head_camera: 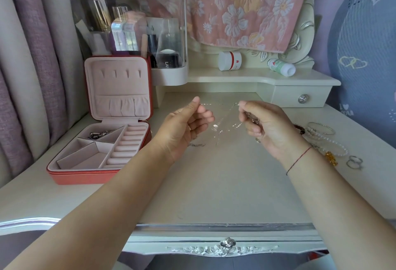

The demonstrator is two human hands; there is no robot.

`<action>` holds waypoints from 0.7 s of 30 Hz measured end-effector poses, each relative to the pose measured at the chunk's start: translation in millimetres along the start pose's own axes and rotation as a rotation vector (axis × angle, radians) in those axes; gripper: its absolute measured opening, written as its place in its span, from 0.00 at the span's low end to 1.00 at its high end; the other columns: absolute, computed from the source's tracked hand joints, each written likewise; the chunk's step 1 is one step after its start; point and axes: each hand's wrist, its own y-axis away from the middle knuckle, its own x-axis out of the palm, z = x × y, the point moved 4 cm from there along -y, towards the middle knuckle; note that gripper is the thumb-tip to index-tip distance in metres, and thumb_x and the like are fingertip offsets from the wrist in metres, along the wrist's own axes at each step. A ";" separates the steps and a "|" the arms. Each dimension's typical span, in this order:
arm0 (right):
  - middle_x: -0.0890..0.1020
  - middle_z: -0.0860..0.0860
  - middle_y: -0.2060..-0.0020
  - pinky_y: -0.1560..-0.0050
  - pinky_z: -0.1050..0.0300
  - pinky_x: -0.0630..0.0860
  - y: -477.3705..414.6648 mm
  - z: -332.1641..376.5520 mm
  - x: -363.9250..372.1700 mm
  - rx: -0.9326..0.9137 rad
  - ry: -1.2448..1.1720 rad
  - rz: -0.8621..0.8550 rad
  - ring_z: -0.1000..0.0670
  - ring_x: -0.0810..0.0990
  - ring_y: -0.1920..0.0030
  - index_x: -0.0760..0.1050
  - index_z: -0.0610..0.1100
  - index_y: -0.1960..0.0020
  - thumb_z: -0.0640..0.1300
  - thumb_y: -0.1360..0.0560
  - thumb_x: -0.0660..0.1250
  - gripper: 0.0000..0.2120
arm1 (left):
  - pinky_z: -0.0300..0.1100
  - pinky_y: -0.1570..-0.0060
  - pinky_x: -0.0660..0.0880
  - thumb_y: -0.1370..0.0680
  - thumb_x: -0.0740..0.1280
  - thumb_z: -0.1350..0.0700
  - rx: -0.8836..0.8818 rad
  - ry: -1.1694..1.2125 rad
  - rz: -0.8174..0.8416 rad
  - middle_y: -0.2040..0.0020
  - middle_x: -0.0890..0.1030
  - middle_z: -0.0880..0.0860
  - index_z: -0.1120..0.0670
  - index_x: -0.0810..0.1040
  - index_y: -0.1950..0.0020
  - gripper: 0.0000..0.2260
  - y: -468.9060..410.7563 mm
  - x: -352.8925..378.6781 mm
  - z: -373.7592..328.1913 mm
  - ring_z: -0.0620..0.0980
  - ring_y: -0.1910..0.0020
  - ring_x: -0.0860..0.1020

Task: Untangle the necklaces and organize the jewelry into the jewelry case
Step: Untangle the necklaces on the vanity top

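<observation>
A thin silver necklace chain (220,117) hangs stretched between my two raised hands above the dressing table. My left hand (186,128) pinches one end between thumb and forefinger. My right hand (263,126) pinches the other end, with more chain bunched in its curled fingers. Loops of the chain dangle between them with a small pendant (215,127). The red jewelry case (64,173) stands open at the left, its pink lid upright. A dark metal piece (99,134) lies in its back compartment. Another bit of chain (196,145) lies on the table under my left hand.
Bangles (321,129), a bead bracelet (334,145), an amber piece (331,158) and rings (354,162) lie at the right of the table. A clear cosmetics organizer (132,33) stands behind the case. Two jars (230,60) lie on the raised shelf.
</observation>
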 end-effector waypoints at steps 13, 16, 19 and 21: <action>0.74 0.51 0.71 0.76 0.64 0.56 -5.2 -3.5 -5.5 0.154 -0.409 -0.003 0.54 0.63 0.77 0.66 0.46 0.67 0.45 0.24 0.62 0.13 | 0.38 0.71 0.62 0.21 0.64 0.47 -0.075 -0.093 -0.058 0.75 0.68 0.48 0.51 0.69 0.68 0.17 -0.7 -3.8 1.6 0.46 0.75 0.69; 0.73 0.51 0.71 0.76 0.65 0.56 -4.3 -2.5 -4.7 0.150 -0.422 0.006 0.55 0.64 0.77 0.66 0.46 0.66 0.46 0.25 0.63 0.12 | 0.37 0.74 0.61 0.20 0.63 0.47 -0.057 -0.275 -0.010 0.73 0.70 0.49 0.51 0.69 0.68 0.17 1.5 1.9 2.2 0.47 0.76 0.66; 0.72 0.52 0.73 0.76 0.65 0.55 -2.6 -0.5 -1.9 0.140 -0.400 0.041 0.56 0.62 0.79 0.68 0.46 0.64 0.49 0.27 0.64 0.10 | 0.36 0.75 0.64 0.21 0.64 0.46 -0.057 -0.377 0.048 0.71 0.73 0.50 0.52 0.70 0.67 0.17 2.9 6.8 4.6 0.48 0.76 0.65; 0.72 0.53 0.73 0.76 0.66 0.55 -1.8 -0.1 -0.6 0.132 -0.383 0.059 0.56 0.62 0.79 0.70 0.46 0.64 0.50 0.28 0.65 0.09 | 0.38 0.73 0.63 0.21 0.64 0.45 -0.047 -0.437 0.078 0.70 0.76 0.51 0.52 0.71 0.66 0.17 3.4 8.1 6.0 0.49 0.77 0.64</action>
